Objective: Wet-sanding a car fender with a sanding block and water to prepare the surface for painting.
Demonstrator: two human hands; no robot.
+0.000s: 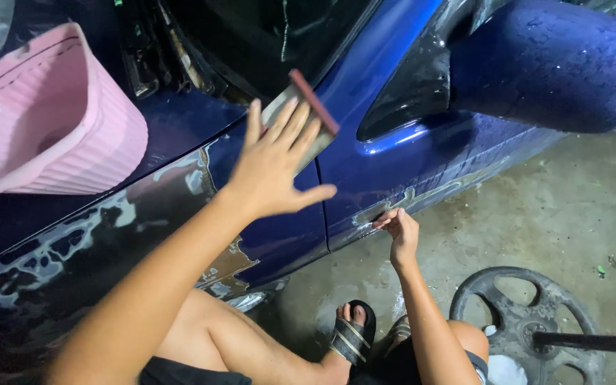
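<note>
My left hand (272,167) lies flat with its fingers spread, pressing a grey sanding block with a dark red edge (313,108) against the blue car body (422,153) beside the door gap. My right hand (401,229) is lower down. Its fingers are curled, and the fingertips touch a sanded, paint-stripped streak (429,194) on the lower door. Nothing shows inside that hand. The fender (108,235) to the left has large patches of bare grey where the paint is worn off.
A pink ribbed bucket (51,121) sits on the car at the upper left. The wet blue side mirror (550,64) juts out at the upper right. A dark wheel rim (529,321) lies on the concrete floor beside my sandalled foot (354,335).
</note>
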